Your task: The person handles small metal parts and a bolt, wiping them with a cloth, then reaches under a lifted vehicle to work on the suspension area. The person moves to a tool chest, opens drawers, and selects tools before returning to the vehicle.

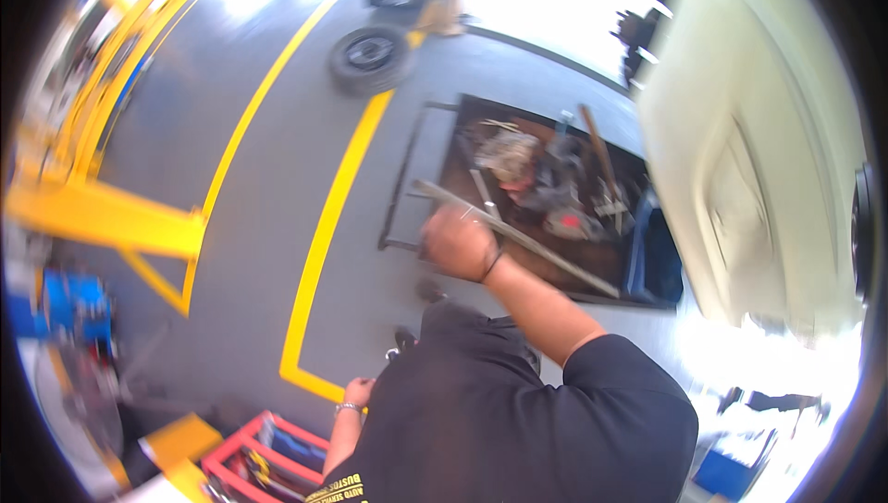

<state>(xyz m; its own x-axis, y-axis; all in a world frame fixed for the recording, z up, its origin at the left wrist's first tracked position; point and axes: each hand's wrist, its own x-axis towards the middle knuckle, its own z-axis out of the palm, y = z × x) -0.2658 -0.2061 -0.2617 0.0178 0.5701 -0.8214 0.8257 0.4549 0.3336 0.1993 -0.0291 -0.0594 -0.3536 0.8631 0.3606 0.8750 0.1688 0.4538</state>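
Observation:
My right hand (460, 242), with a dark band at its wrist, is over the near left edge of a dark cart top (564, 267). It is blurred, with its fingers curled beside a long metal bar (546, 251) that lies slantwise along the cart; whether they grip the bar cannot be made out. Just beyond the bar is a shiny metal tool (485, 194). Crumpled rags (509, 153), dark parts and a wooden-handled tool (599, 144) lie farther back. Low at my left side, near a red tool tray (245, 434), hangs my left hand (357, 393), a bracelet on its wrist; its fingers are mostly hidden.
A pale car body (749, 161) stands close on the right. Beyond the cart, a wheel with a tyre (370, 59) lies on the grey floor by a yellow line (342, 198). A yellow metal frame (111, 216) juts in from the left. The cart's handle (393, 198) sticks out leftward.

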